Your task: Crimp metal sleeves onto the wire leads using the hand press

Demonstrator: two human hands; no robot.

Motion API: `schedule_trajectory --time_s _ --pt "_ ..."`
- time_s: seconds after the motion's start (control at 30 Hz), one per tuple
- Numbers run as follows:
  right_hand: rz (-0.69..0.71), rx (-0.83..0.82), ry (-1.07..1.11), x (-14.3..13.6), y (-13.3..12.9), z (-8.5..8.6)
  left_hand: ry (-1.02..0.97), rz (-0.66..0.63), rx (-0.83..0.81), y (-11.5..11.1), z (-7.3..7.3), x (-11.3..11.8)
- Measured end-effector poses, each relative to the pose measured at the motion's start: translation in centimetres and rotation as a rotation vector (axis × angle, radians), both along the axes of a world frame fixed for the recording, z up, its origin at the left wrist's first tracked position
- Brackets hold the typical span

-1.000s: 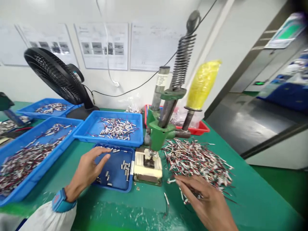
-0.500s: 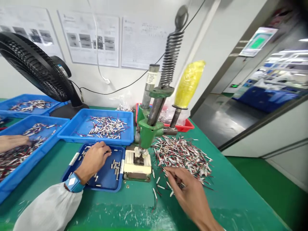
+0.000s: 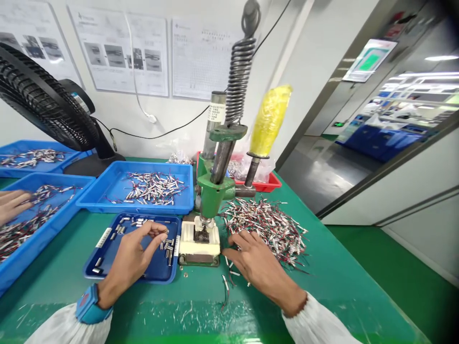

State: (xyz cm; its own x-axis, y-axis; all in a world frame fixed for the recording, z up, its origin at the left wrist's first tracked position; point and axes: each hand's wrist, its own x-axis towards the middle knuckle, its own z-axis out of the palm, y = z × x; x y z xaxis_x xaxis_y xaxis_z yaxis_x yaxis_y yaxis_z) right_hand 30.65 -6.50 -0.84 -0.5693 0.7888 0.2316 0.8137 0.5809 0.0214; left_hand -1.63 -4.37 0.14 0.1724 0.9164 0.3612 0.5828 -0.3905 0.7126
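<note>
**While the left hand [image 3: 131, 254] pinches a small silvery metal piece [image 3: 167, 231], the right hand [image 3: 257, 265] is beside the green metal press [image 3: 211, 201]**

Left fingertips nearly meet over the dark-blue plastic tray [image 3: 110, 252]; right fingers curl near heaped silvery-white wired parts [image 3: 267, 222]. Whether they hold any, I cannot tell.

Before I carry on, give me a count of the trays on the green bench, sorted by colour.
Light blue trays: 3
Dark blue tray: 1
Red tray, partly hidden behind the press: 1
Total: 5
</note>
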Motion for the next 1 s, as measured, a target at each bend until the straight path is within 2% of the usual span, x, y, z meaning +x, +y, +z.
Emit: schedule_trajectory --time_s 0.13,0.23,0.33,0.4,0.6,0.7,0.87,1.0 --pt "0.115 0.01 0.0 0.9 -0.1 1.3 -0.093 0.006 -0.02 -0.6 -0.1 0.3" --pt "0.138 0.01 0.265 0.6 -0.9 2.3 -0.182 0.02 -0.027 -0.9 -0.3 0.8" --pt "0.0 0.04 0.634 -1.4 -1.7 2.8 -0.289 0.015 -0.036 -1.1 -0.5 1.5" --pt "-0.129 0.012 0.805 -3.5 -2.0 2.7 -0.35 0.011 -0.052 -1.2 -0.5 2.0" --pt "-0.448 -0.12 1.248 -9.7 -1.0 1.0 -0.484 0.015 -0.107 -1.1 0.0 3.2" --pt "-0.513 -0.221 1.437 -11.1 -0.6 0.2 -0.513 0.033 -0.105 -0.9 0.3 3.6" --pt "-0.537 -0.523 1.556 -11.1 -0.4 -0.4 -0.548 0.003 -0.143 0.1 0.7 4.9" --pt "-0.585 -0.55 1.418 -10.6 0.1 -0.6 -0.547 -0.034 -0.143 1.2 1.0 6.3"
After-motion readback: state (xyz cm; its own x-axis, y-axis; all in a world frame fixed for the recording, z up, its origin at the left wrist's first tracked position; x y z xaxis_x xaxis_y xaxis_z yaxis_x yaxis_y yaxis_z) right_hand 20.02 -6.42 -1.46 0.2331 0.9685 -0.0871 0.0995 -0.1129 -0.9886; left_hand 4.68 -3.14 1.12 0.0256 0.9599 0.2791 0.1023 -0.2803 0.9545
